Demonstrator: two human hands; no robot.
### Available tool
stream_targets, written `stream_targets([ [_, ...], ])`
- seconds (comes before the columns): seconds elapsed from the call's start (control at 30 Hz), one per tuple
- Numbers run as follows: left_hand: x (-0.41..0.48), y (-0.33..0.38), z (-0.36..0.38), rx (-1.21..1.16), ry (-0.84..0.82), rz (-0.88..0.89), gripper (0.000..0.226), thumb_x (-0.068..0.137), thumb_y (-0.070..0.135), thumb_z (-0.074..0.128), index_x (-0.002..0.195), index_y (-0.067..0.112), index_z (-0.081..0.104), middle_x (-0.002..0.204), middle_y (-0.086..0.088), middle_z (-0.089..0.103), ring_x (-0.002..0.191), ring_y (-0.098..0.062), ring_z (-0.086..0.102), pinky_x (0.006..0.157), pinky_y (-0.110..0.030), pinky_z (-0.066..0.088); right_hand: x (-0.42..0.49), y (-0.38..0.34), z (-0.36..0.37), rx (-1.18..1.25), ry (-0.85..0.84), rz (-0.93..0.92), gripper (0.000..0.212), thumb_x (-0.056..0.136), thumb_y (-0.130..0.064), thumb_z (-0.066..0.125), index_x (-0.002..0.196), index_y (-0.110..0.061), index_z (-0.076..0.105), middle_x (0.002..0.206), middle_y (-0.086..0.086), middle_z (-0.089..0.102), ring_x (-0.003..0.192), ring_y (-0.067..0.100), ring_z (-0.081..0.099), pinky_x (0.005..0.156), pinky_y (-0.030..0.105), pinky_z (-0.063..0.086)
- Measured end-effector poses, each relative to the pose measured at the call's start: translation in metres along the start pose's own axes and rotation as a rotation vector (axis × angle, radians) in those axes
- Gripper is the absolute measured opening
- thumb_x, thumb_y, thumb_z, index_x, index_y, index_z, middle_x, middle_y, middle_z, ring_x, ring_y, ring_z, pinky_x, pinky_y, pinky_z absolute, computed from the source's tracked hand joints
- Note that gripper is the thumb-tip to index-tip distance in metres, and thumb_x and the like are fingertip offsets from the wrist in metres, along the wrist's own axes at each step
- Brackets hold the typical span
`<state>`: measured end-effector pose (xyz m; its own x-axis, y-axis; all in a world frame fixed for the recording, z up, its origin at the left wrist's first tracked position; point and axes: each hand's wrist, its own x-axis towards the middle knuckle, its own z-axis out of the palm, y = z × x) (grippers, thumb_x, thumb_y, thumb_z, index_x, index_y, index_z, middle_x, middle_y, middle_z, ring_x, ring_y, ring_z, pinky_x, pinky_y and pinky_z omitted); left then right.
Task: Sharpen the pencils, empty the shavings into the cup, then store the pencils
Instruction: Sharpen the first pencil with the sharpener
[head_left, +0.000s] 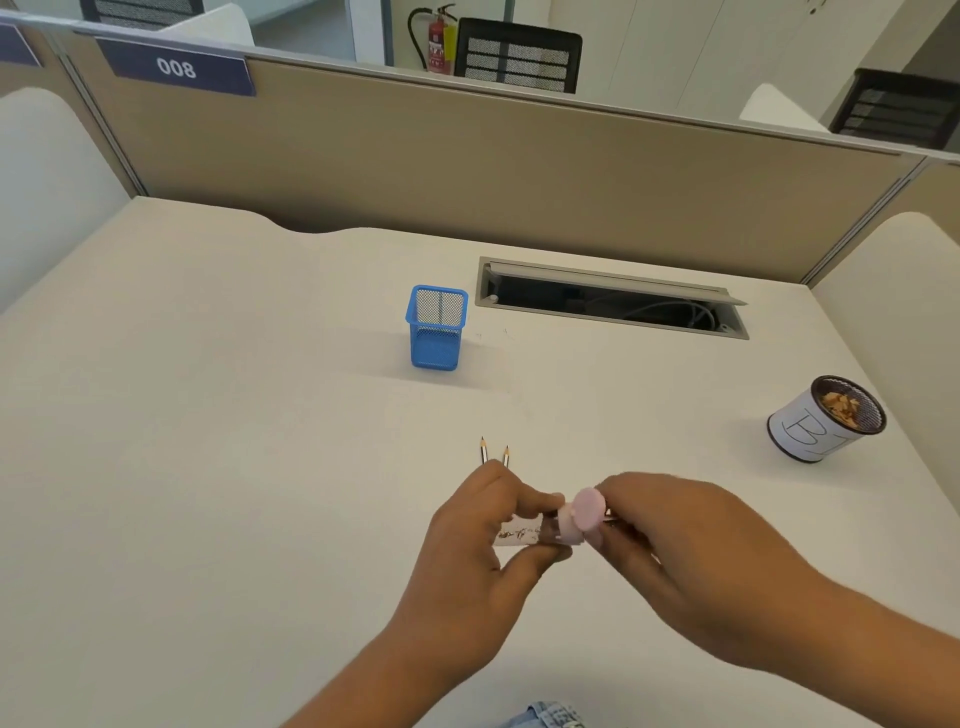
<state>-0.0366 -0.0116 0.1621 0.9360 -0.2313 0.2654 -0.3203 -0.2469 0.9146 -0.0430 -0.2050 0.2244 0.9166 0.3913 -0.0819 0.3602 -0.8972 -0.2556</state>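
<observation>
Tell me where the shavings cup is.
Head view: the shavings cup stands far right on the desk, well right of the blue mesh holder.

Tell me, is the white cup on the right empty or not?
Not empty: brown shavings lie inside the white cup, which stands upright on the desk.

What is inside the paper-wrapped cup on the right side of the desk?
Brown pencil shavings lie heaped inside the cup, against its dark mesh wall. The shavings and the near wall cover the bottom, so anything beneath cannot be seen.
</observation>
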Motion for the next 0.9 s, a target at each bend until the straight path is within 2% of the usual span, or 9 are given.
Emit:
stream_targets([
  [0.1, 0.0, 0.005, -0.004, -0.067, -0.022, -0.035, 0.022, 0.074, 0.014, 0.078, 0.09, 0.023, 0.066, 0.088, 0.011, 0.061, 0.087, -0.013, 0.062, 0.071, -0.024, 0.051, -0.001, 0.005, 0.002, -0.239, 0.121, -0.235, 0.025, 0.096, -0.033, 0.044, 0.08, -0.019, 0.057, 0.066, -0.005, 0.05, 0.055, 0.018, 0.04, 0.043, 0.031, 0.03],
  [0.23, -0.003, 0.003, -0.004, -0.037, -0.035, 0.023, 0.022, 0.076, 0.01, 0.078, 0.092, 0.022, 0.068, 0.088, 0.009, 0.061, 0.086, -0.015, 0.063, 0.071, -0.023, 0.05, -0.003, 0.003, 0.0, -0.191, 0.082, -0.221, 0.032, 0.097, -0.036, 0.041, 0.074, -0.019, 0.056, 0.06, -0.007, 0.049, 0.052, 0.018, 0.039, 0.044, 0.03, 0.03],
  [0.3, -0.003, 0.001, -0.001, 0.011, 0.008, 0.105, 0.027, 0.078, 0.005, 0.077, 0.094, 0.024, 0.066, 0.09, 0.012, 0.059, 0.09, -0.011, 0.063, 0.075, -0.02, 0.049, -0.002, -0.007, -0.001, 0.062, -0.001, -0.032, 0.042, 0.1, -0.047, 0.032, 0.072, -0.023, 0.053, 0.057, -0.008, 0.048, 0.052, 0.013, 0.039, 0.047, 0.024, 0.032],
  [0.37, 0.0, -0.001, 0.001, 0.108, 0.053, 0.231, 0.029, 0.08, 0.004, 0.074, 0.097, 0.026, 0.063, 0.093, 0.013, 0.057, 0.095, -0.006, 0.062, 0.08, -0.02, 0.049, 0.0, -0.013, 0.001, 0.396, -0.094, 0.22, 0.043, 0.098, -0.05, 0.04, 0.068, -0.02, 0.05, 0.052, -0.01, 0.045, 0.05, 0.01, 0.035, 0.047, 0.02, 0.029],
  [0.5, 0.004, -0.012, 0.004, 0.338, 0.038, 0.483, 0.007, 0.091, 0.01, 0.065, 0.095, 0.016, 0.068, 0.093, 0.007, 0.06, 0.094, -0.014, 0.059, 0.08, -0.032, 0.048, 0.012, -0.01, -0.012, 1.104, -0.438, 0.751, 0.034, 0.091, -0.019, 0.057, 0.059, -0.02, 0.046, 0.051, -0.005, 0.027, 0.046, 0.012, 0.02, 0.044, 0.022, 0.014],
  [0.57, 0.005, -0.015, 0.005, 0.41, 0.064, 0.528, 0.004, 0.09, 0.011, 0.068, 0.09, 0.013, 0.071, 0.089, 0.005, 0.067, 0.091, -0.016, 0.06, 0.079, -0.034, 0.047, 0.015, -0.006, -0.02, 1.211, -0.566, 0.849, 0.03, 0.084, -0.016, 0.06, 0.057, -0.02, 0.048, 0.054, -0.003, 0.023, 0.045, 0.012, 0.019, 0.041, 0.02, 0.015],
  [0.63, 0.007, -0.015, 0.007, 0.474, 0.102, 0.515, 0.001, 0.088, 0.018, 0.071, 0.088, 0.018, 0.071, 0.089, 0.011, 0.069, 0.09, -0.014, 0.06, 0.08, -0.032, 0.044, 0.016, -0.001, -0.021, 1.149, -0.583, 0.798, 0.034, 0.087, -0.02, 0.059, 0.056, -0.02, 0.046, 0.053, -0.002, 0.025, 0.045, 0.013, 0.022, 0.041, 0.021, 0.018],
  [0.77, 0.006, -0.015, 0.012, 0.441, 0.097, 0.341, 0.018, 0.082, 0.026, 0.075, 0.095, 0.03, 0.063, 0.091, 0.018, 0.068, 0.088, -0.01, 0.058, 0.081, -0.03, 0.041, 0.021, 0.003, -0.016, 0.878, -0.482, 0.586, 0.041, 0.096, -0.035, 0.055, 0.06, -0.016, 0.05, 0.048, -0.002, 0.039, 0.046, 0.015, 0.034, 0.047, 0.025, 0.03],
  [0.9, 0.005, -0.018, 0.011, 0.37, 0.09, 0.193, 0.021, 0.081, 0.028, 0.074, 0.099, 0.03, 0.064, 0.089, 0.019, 0.062, 0.084, -0.008, 0.055, 0.077, -0.028, 0.042, 0.017, -0.002, -0.01, 0.359, -0.186, 0.332, 0.039, 0.093, -0.061, 0.04, 0.083, -0.03, 0.061, 0.062, -0.008, 0.061, 0.054, 0.006, 0.051, 0.055, 0.024, 0.042],
])
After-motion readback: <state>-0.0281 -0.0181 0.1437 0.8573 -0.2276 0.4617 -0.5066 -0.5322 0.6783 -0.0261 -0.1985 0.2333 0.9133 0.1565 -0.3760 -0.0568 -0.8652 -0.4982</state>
